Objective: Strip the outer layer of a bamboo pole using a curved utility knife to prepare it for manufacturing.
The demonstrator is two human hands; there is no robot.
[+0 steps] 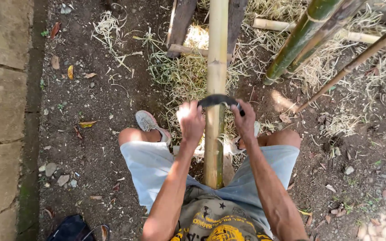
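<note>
Bamboo pole (216,67), running toward 12 o'clock, is best scraped evenly with the curved blade (218,100) gripped by both hands, left (191,121) and right (245,120).

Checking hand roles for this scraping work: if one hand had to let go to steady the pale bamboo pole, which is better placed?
Probably the left hand: it lies against the bamboo pole, while the right hand sits slightly off it, both gripping the curved blade.
</note>
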